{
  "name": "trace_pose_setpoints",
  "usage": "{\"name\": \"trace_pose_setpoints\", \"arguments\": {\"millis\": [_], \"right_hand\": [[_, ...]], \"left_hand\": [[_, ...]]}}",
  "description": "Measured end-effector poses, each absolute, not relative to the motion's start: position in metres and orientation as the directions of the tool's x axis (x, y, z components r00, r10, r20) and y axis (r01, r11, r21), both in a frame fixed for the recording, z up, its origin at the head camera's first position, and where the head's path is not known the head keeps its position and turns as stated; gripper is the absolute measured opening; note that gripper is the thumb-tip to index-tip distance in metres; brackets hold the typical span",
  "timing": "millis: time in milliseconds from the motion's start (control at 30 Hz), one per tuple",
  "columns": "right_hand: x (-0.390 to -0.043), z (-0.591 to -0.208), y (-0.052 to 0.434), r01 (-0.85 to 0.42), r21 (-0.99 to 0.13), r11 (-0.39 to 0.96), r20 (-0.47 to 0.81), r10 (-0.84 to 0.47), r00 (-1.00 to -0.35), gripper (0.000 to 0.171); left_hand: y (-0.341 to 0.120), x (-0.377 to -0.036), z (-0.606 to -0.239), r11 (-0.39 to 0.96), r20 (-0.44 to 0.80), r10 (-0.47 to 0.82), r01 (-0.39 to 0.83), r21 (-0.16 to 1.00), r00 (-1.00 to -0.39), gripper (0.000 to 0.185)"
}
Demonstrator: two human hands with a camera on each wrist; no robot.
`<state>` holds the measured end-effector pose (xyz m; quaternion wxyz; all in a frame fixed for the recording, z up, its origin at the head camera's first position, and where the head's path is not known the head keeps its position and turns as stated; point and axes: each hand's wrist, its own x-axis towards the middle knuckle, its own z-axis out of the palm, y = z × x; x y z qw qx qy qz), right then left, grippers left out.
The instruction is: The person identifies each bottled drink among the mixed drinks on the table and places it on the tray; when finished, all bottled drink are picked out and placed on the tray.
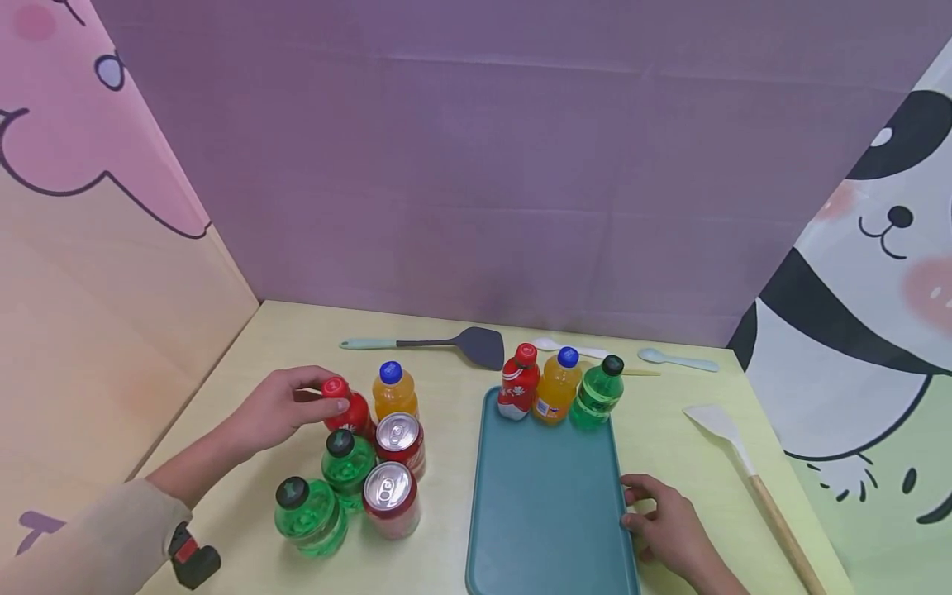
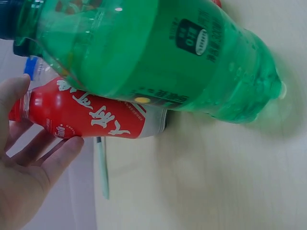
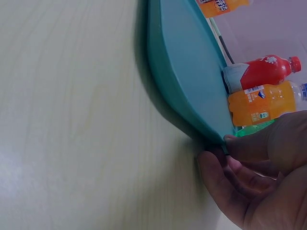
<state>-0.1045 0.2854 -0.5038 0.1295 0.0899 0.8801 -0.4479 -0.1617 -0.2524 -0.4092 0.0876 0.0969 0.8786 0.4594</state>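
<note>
Three capped bottles stand in a row across the far end of the blue-green tray [image 1: 550, 496]: a red cola bottle [image 1: 518, 388], an orange soda bottle [image 1: 556, 390] and a green soda bottle [image 1: 597, 397], from left to right. To the left of the tray, the left hand [image 1: 286, 407] grasps a second red cola bottle [image 1: 361, 415] around its neck, just below the cap; whether its base touches the table [image 1: 245, 512] I cannot tell. Also left of the tray, near that bottle, stand another orange soda bottle [image 1: 395, 397], two upright cans [image 1: 391, 506] and two green bottles [image 1: 316, 525]. At the tray's right edge, the right hand [image 1: 665, 525] pinches the rim, thumb above and fingers below. Beyond the tray's far left corner lies a dark turner [image 1: 479, 345] with a pale green handle; past its far right corner, a pale blue spoon [image 1: 680, 360]. Right of the tray lies a white spatula [image 1: 773, 516] with a wooden handle.
</note>
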Motion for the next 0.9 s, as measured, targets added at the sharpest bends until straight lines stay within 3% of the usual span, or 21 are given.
{"name": "trace_pose_setpoints", "arguments": {"millis": [433,667,900], "right_hand": [[-0.103,-0.509,0.286,0.264,-0.775,0.575,-0.298,0.036,-0.954,0.052],[-0.104,-0.507,0.286,0.256,-0.778,0.574,-0.29,0.034,-0.956,0.052],[-0.105,-0.507,0.287,0.244,-0.777,0.581,-0.284,0.022,-0.958,0.052]], "left_hand": [[-0.264,-0.16,-0.357,0.626,0.004,0.156,0.102,0.773,-0.988,0.045],[-0.264,-0.162,-0.31,0.679,0.107,0.137,0.172,0.714,-0.985,0.043],[-0.237,-0.168,-0.268,0.65,0.185,0.164,0.247,0.719,-0.969,0.04]]}}
